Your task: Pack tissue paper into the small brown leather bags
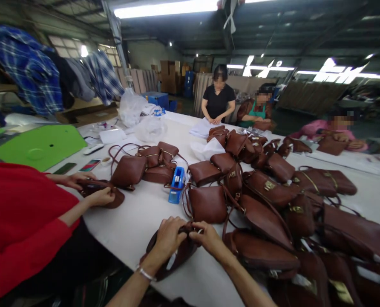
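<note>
Large workshop hall, dim under the roof; strip light point(166, 9) overhead, cartons point(169, 76) stacked at the far wall. Plaid shirt point(27, 68) hanging far left. Long white table point(148, 213) runs from near to far.

Near middle: the brown bag point(187, 252) at the table's near edge, both of the wearer's hands on it. Left hand point(171, 233) bent over its upper part, fingers closed on the material; bracelet point(146, 273) at that wrist. Right hand point(207, 237) just beside, thumb and fingers narrowed to a pinch on the same upper part. Exact detail between the fingertips too small to tell.

Just beyond the hands, a squarish brown bag point(207, 204) with a thin strap; blue tape dispenser point(176, 185) to its left. Right side: a dense heap of similar bags point(263, 213), some with gold-coloured metal fittings.

Left: co-worker in red point(27, 230), both hands on a dark brown piece point(96, 187). Phone point(90, 165) and green board point(43, 147) beyond.

Far side: person in black point(218, 100), hands at white sheets point(204, 128); to the right, a person in a green apron point(257, 111); farther right, one in pink point(316, 127), hands on a brown piece point(332, 145).
</note>
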A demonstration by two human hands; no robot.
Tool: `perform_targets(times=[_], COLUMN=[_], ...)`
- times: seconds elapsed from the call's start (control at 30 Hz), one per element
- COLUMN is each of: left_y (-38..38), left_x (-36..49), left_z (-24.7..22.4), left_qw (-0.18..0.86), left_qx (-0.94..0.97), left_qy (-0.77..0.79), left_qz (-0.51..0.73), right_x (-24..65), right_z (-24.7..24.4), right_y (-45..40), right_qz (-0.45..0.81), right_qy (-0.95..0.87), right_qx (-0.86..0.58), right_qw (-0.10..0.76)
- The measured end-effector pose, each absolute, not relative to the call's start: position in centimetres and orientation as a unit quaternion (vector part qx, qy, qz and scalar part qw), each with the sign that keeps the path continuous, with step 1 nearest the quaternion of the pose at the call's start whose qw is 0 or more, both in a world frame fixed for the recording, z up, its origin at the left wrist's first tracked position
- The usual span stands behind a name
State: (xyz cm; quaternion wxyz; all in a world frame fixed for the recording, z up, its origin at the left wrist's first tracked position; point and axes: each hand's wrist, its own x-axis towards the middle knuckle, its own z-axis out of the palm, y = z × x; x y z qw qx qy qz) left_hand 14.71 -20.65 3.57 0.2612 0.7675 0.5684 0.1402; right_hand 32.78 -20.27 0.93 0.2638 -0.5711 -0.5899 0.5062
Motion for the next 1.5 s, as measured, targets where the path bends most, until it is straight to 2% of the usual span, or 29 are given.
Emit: perform_targets(times=[0.17, 0.43, 0.53, 0.67, 0.73, 0.9, 0.97, 1.1, 1.2, 1.27, 1.3, 1.43, 1.5], left_y=[-21.4, -21.1, -20.7, -20.4, -20.2, -19.0, -18.3, -17.0, -16.2, -15.7, -15.5, -14.8, -14.4], left_x=[14.9, 14.7, 15.3, 16.4, 16.7, 16.0, 15.4, 14.4, 13.9, 13.8, 13.8, 13.7, 13.5], left_z=[3.7, 5.2, 5.6, 5.7, 5.5, 4.6, 4.3, 4.0, 4.3, 4.6, 4.8, 5.2, 5.3], left_qw=[0.269, 0.310, 0.287, 0.243, 0.256, 0.534, 0.600, 0.661, 0.605, 0.559, 0.571, 0.765, 0.808], left_qx=[0.772, 0.776, 0.773, 0.791, 0.784, 0.644, 0.613, 0.602, 0.684, 0.725, 0.715, 0.518, 0.452], left_qy=[0.555, 0.533, 0.558, 0.559, 0.560, 0.536, 0.506, 0.447, 0.408, 0.403, 0.403, 0.383, 0.377], left_qz=[0.153, 0.132, 0.087, 0.057, 0.074, 0.115, 0.095, 0.034, 0.010, 0.012, 0.008, 0.000, 0.025], right_x=[33.4, 34.0, 33.8, 32.4, 31.4, 29.7, 29.5, 29.3, 29.2, 29.2, 29.2, 29.6, 29.7], right_z=[2.0, 2.1, 2.2, 2.2, 1.8, 0.4, 0.1, 0.0, 0.4, 0.8, 1.0, 1.3, 1.2], right_y=[-20.6, -21.2, -22.2, -24.2, -25.0, -25.7, -25.5, -25.0, -24.8, -24.6, -24.6, -24.2, -23.9], right_qz=[0.382, 0.496, 0.530, 0.488, 0.483, 0.483, 0.483, 0.467, 0.475, 0.534, 0.568, 0.638, 0.654], right_qy=[-0.698, -0.611, -0.612, -0.596, -0.549, -0.445, -0.428, -0.439, -0.418, -0.365, -0.335, -0.270, -0.252], right_qx=[-0.567, -0.584, -0.555, -0.593, -0.626, -0.665, -0.666, -0.663, -0.664, -0.649, -0.635, -0.591, -0.579], right_qw=[0.214, 0.196, 0.190, 0.236, 0.272, 0.356, 0.375, 0.387, 0.398, 0.402, 0.403, 0.413, 0.417])
